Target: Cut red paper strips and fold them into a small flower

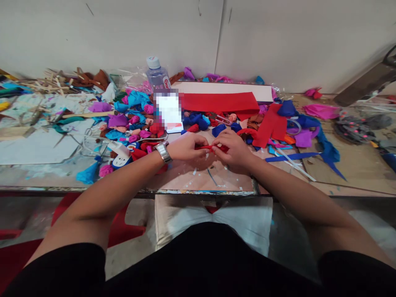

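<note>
Both hands meet over the front of the worktable. My left hand (188, 147), with a metal watch (163, 152) at the wrist, is closed in a pinch on a narrow piece of red fabric (211, 147). The fingers of my right hand (231, 145) are closed on the same red fabric, close beside the left fingertips. Part of the fabric is hidden behind the fingers. A heap of crumpled fabric pieces (142, 135) in pink, blue, purple and red lies around the hands. Just behind the left hand a phone (170, 111) leans upright with a bright screen.
A clear bottle (157, 76) stands at the back. Behind the heap lies a wide red fabric strip (221, 103). A white plug adapter (119, 152) sits left of my left wrist. Blue fabric (326, 142) and a dark pincushion (354, 128) are on the right. Red chairs (128, 218) stand below.
</note>
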Tool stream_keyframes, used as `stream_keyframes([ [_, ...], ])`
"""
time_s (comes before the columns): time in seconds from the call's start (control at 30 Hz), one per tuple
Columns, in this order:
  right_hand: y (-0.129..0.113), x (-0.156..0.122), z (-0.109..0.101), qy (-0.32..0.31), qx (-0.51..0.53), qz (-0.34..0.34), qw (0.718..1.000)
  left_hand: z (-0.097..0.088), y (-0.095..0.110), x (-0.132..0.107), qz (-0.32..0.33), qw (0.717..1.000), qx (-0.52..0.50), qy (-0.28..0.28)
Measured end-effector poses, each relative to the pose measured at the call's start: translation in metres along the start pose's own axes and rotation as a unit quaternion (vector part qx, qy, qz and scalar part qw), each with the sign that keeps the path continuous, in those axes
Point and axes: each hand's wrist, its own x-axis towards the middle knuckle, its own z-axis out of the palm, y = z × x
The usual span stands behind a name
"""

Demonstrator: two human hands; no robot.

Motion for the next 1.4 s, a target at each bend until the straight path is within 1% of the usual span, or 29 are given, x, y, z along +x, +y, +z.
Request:
stream_keyframes([
  [0.2, 0.0, 0.0, 0.001, -0.019, 0.006, -0.001, 1.0, -0.001, 0.001, -0.001, 0.017, 0.997, 0.076, 0.01],
  [0.33, 0.001, -0.001, 0.004, -0.016, 0.004, -0.009, 1.0, -0.001, 0.005, -0.002, 0.018, 0.99, 0.14, 0.015],
  [0.43, 0.002, 0.0, 0.005, -0.015, 0.001, -0.018, 1.0, -0.001, 0.008, -0.003, 0.023, 0.987, 0.161, 0.014],
  [0.5, 0.002, 0.0, 0.006, -0.012, 0.001, -0.021, 1.0, -0.001, 0.01, -0.003, 0.029, 0.989, 0.145, 0.01],
  [0.57, 0.003, 0.0, 0.005, -0.007, 0.003, -0.021, 1.0, -0.002, 0.01, -0.003, 0.03, 0.994, 0.106, 0.006],
  [0.67, 0.002, 0.0, 0.005, -0.005, 0.004, -0.024, 1.0, -0.003, 0.008, -0.003, 0.018, 0.998, 0.056, 0.005],
  [0.73, 0.002, 0.0, 0.005, -0.007, 0.003, -0.026, 1.0, -0.003, 0.007, -0.002, 0.015, 0.999, 0.052, 0.007],
  [0.9, 0.001, 0.0, 0.005, -0.009, 0.017, -0.022, 1.0, -0.001, 0.008, -0.002, 0.043, 0.994, 0.097, 0.007],
  [1.07, 0.0, 0.0, 0.003, 0.009, 0.02, 0.012, 1.0, -0.002, 0.007, -0.002, 0.034, 0.994, 0.107, -0.002],
  [1.17, 0.0, 0.0, 0.001, 0.004, 0.014, 0.031, 0.999, -0.004, 0.003, -0.002, 0.027, 0.995, 0.093, -0.002],
  [1.3, 0.0, -0.001, 0.0, -0.022, 0.018, 0.006, 1.0, -0.005, 0.002, -0.001, 0.01, 0.998, 0.058, -0.018],
  [1.4, -0.001, 0.0, 0.001, -0.027, 0.017, 0.0, 0.999, -0.004, 0.004, -0.001, -0.007, 0.999, 0.003, -0.042],
])
